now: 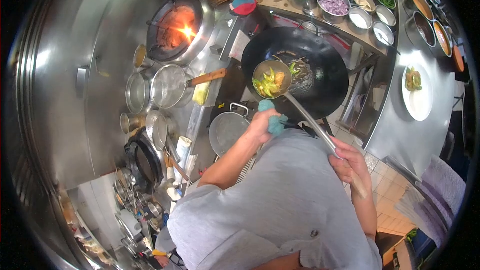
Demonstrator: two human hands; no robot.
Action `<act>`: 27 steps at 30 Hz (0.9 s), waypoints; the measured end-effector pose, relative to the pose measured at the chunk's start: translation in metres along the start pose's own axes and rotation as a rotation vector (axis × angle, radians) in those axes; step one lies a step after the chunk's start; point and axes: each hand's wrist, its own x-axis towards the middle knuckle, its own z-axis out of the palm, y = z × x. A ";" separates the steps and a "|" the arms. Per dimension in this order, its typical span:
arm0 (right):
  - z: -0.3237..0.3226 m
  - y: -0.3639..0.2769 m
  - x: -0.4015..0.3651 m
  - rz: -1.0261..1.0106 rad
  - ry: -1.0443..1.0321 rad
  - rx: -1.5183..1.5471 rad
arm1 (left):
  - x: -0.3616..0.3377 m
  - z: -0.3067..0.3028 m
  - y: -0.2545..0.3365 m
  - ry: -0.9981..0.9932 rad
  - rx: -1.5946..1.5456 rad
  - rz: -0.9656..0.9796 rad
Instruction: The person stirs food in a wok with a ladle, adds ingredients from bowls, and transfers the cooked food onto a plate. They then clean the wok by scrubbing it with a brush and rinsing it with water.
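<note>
My left hand (261, 126) is closed on a teal cloth (274, 120) wrapped at the near edge of a large black wok (327, 77). My right hand (349, 160) grips the long handle of a metal ladle (311, 120). The ladle's bowl, over the wok's left side, holds green and yellow food pieces (269, 84). Some food remnants (300, 72) and oily residue lie in the wok. On the steel counter at the right, an oval white plate (417, 105) bears a small portion of browned and green food (413, 79).
A lit burner (176, 27) glows at upper left. A strainer with a wooden handle (207, 77) and metal pots stand left. Bowls of ingredients, including sliced onion (334, 4), line the top. An empty pan (227, 132) sits beside my left arm. A person's hand (161, 260) shows at bottom left.
</note>
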 end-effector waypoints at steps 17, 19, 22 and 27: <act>0.035 -0.031 0.036 -0.248 0.484 -0.871 | -0.009 0.020 0.000 -0.055 0.082 0.085; 0.030 -0.017 0.037 -0.208 0.400 -0.759 | 0.000 0.020 -0.006 -0.045 0.060 0.072; 0.018 -0.007 0.026 -0.099 0.185 -0.445 | 0.005 0.015 -0.008 -0.019 0.054 0.006; -0.018 -0.013 0.030 0.012 -0.037 -0.059 | 0.005 0.010 -0.009 -0.004 0.032 -0.018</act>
